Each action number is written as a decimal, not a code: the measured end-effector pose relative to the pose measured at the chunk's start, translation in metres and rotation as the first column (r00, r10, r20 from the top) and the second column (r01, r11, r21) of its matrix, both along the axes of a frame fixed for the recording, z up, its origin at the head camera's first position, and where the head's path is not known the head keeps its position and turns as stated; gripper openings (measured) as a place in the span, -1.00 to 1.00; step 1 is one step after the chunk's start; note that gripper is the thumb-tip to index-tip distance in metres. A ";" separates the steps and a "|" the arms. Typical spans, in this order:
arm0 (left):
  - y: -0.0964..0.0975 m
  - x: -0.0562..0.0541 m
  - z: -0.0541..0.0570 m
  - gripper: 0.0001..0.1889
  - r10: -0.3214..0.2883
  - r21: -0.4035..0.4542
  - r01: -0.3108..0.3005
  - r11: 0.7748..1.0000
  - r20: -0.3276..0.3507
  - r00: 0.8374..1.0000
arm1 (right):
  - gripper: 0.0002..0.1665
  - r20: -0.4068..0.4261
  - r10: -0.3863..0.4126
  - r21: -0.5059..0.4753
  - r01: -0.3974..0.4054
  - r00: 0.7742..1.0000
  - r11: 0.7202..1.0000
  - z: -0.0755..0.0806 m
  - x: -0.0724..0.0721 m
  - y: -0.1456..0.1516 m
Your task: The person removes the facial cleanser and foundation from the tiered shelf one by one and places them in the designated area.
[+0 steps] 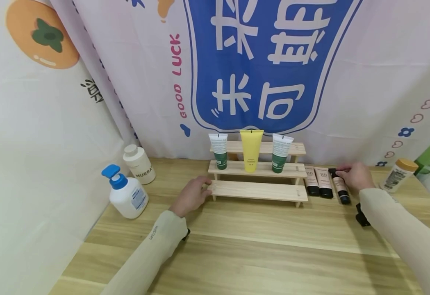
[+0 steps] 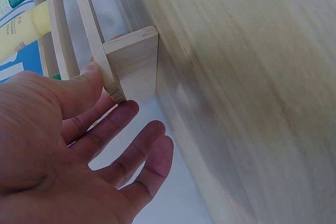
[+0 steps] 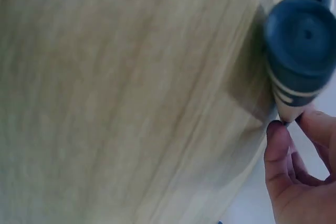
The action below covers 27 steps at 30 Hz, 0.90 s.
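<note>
At the left end of a three-step wooden rack, my left hand pinches the lowest board. In the left wrist view the thumb lies against one face of the board, with the index fingertip at its edge and the other fingers spread loosely. On the right, my right hand pinches the flat end of a beige BB cream tube with a black cap. The right wrist view shows the tube's dark cap toward the camera, and the finger and thumb at its far end.
Two more BB tubes lie beside the held one. On the middle step stand a yellow tube and two white-green tubes. A blue-topped pump bottle and a white bottle stand left, an orange-capped bottle right.
</note>
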State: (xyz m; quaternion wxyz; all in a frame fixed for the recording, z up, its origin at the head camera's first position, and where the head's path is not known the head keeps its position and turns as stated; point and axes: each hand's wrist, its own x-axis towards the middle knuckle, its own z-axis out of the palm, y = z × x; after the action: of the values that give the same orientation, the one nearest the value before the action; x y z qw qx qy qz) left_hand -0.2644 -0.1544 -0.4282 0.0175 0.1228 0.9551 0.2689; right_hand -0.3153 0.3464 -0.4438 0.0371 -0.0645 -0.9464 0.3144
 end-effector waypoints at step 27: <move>0.000 0.003 0.001 -0.65 0.006 0.006 -0.006 1.000 0.010 1.000 | -0.44 -0.634 0.322 -0.040 -0.445 0.703 0.895 0.085 0.027 -0.144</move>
State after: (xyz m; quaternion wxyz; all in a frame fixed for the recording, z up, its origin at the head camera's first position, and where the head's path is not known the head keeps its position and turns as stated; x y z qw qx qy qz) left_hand -0.2615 -0.1546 -0.4270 0.0209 0.1186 0.9546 0.2725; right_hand -0.2878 0.2029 -0.3591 0.2685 0.2366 -0.8403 0.4072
